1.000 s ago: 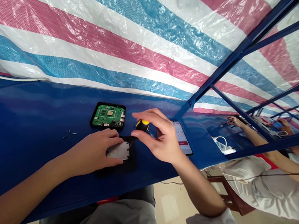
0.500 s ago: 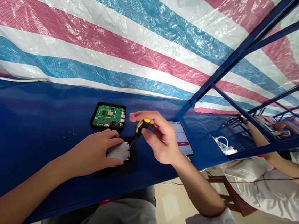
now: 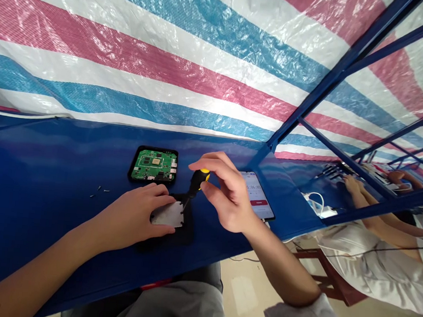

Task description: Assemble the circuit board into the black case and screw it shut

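My right hand [image 3: 225,192] grips a black-and-yellow screwdriver [image 3: 198,181] between thumb and fingers. The shaft slants down to the right edge of a silvery metal plate [image 3: 168,214], where small dark notches show. That plate lies on a black casing part [image 3: 187,229]. My left hand [image 3: 136,216] is closed around the plate, thumb at its near edge and fingers at its far edge. Behind, a green circuit board [image 3: 152,161] sits in an open black case [image 3: 132,172]. Several small screws [image 3: 99,188] lie loose to the left.
A phone [image 3: 258,194] with a running timer on its screen lies right of my right hand. A white power strip [image 3: 320,207] with a cable is farther right, by the blue metal frame [image 3: 313,101]. Other people's arms [image 3: 373,207] are at work beyond it.
The screwdriver's handle has turned, its yellow part now facing another way, and my right fingers have shifted around it. My left hand stays on the plate. A co-worker's arms have moved.
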{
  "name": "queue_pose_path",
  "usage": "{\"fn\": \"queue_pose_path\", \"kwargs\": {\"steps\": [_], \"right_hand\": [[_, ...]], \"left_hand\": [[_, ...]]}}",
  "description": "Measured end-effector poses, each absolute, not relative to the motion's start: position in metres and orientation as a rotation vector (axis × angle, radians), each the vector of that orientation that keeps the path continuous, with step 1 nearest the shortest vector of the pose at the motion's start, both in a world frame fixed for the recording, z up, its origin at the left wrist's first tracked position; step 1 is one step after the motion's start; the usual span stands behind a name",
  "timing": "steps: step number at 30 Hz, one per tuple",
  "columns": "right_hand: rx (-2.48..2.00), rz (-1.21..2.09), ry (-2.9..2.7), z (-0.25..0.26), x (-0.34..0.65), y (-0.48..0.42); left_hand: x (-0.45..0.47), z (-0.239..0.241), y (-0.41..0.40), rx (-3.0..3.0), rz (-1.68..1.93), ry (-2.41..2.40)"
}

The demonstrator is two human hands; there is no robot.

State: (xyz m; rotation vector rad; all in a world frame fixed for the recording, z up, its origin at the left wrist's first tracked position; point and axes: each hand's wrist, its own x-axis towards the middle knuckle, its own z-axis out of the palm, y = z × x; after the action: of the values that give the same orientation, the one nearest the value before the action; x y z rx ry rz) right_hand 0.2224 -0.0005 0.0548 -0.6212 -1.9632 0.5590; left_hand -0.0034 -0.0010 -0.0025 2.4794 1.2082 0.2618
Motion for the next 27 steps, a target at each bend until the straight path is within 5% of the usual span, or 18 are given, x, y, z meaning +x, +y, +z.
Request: {"fn": "queue_pose_path", "kwargs": {"steps": [27], "right_hand": [[-0.555, 0.679, -1.891, 0.045, 0.216, 0.0]], "left_hand": [[0.0, 0.009, -0.003, 2.466, 0.187, 1.218]]}}
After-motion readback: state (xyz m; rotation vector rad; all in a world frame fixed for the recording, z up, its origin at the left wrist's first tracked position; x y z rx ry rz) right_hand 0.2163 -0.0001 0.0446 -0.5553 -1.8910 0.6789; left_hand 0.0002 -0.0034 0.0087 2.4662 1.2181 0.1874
